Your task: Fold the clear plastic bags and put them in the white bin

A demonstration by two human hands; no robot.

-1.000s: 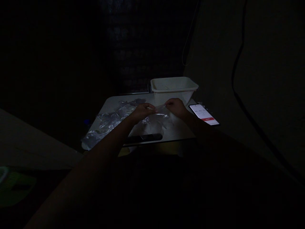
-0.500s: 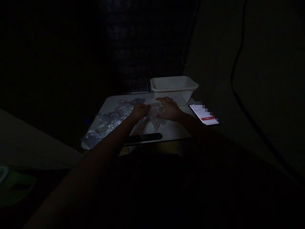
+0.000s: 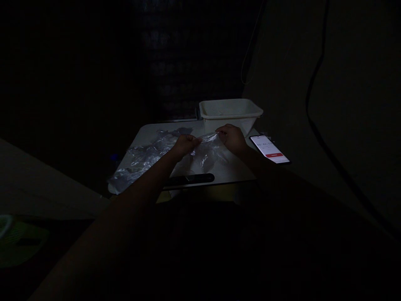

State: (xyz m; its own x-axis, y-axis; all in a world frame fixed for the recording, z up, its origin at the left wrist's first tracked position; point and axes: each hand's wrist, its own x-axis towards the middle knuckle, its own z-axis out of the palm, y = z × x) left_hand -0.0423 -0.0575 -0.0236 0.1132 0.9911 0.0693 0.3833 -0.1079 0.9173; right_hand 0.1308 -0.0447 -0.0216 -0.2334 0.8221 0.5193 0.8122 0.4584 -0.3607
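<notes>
Left hand [image 3: 183,147] closed, pinching clear plastic [image 3: 207,152]; right hand [image 3: 234,139], loosely spread half a second ago, now pinches its other side, so it hangs stretched between them. More film [image 3: 142,156] lies leftward; a tub [image 3: 227,123] stands just beyond.

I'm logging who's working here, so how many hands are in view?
2: the left hand, pinching one side of the clear plastic sheet, and the right hand, pinching its other side. Dark areas may hide others.
</notes>
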